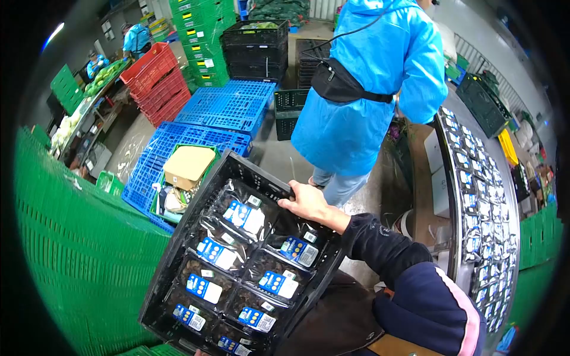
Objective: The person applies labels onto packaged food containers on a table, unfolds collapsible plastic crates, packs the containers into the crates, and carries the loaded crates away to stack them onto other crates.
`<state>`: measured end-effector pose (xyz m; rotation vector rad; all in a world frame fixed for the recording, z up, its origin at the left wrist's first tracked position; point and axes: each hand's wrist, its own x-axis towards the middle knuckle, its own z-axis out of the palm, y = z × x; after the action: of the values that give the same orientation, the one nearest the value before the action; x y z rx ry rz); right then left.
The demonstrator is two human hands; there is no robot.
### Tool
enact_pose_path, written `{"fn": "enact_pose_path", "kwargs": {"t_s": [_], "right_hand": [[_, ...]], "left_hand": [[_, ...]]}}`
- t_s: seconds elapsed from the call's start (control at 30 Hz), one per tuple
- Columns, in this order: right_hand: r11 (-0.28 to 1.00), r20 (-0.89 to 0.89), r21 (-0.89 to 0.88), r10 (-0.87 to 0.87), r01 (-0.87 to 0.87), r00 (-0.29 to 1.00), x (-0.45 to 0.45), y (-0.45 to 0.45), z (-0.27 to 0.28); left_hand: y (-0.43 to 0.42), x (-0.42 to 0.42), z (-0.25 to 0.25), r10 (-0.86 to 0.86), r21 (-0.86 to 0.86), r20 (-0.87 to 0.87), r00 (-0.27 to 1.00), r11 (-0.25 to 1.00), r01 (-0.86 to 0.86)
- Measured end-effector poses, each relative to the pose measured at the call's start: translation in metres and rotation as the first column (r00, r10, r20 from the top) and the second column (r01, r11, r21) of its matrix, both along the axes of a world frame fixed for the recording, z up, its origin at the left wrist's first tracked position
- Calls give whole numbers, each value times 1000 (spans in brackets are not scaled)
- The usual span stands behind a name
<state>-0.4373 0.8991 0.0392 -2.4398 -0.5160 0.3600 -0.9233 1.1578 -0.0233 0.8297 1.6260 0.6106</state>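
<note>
While a green stack filled the left edge of the frame and a person in a blue coat stood at upper centre, back turned, the black crate took up the lower centre, lying slantwise across the view. Rows of similar packs ran down the right side. Crate contents: dark packs with blue-and-white labels, two columns, at least eight labels visible. Right hand: at frame centre, fingers closed over the crate's far rim. Left hand: only a sliver at the bottom edge, by the near rim; how far its fingers were closed, and on what, could not be told. Judged step: supporting the loaded crate before the body. Next move, as judged, called for firm holds at both ends and a level base, lest packs slide.
</note>
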Motion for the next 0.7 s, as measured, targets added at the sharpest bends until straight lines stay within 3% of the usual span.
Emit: {"fn": "enact_pose_path", "kwargs": {"t_s": [0.13,0.27,0.4,0.57,0.7], "right_hand": [[997,80,-28,-72,74,994,32,3,-7],[994,48,-9,-111,112,993,77,9,-11],[989,57,42,-142,140,988,133,17,-20],[985,41,88,-153,149,987,234,27,-45],[979,7,122,-166,164,986,328,21,-52]], "left_hand": [[31,57,3,-100,159,-35,994,982,104],[50,116,12,-138,118,112,984,985,125],[54,194,31,-46,187,26,999,982,40],[77,282,23,-148,135,214,965,983,121],[62,396,48,-168,151,153,974,978,145]]}}
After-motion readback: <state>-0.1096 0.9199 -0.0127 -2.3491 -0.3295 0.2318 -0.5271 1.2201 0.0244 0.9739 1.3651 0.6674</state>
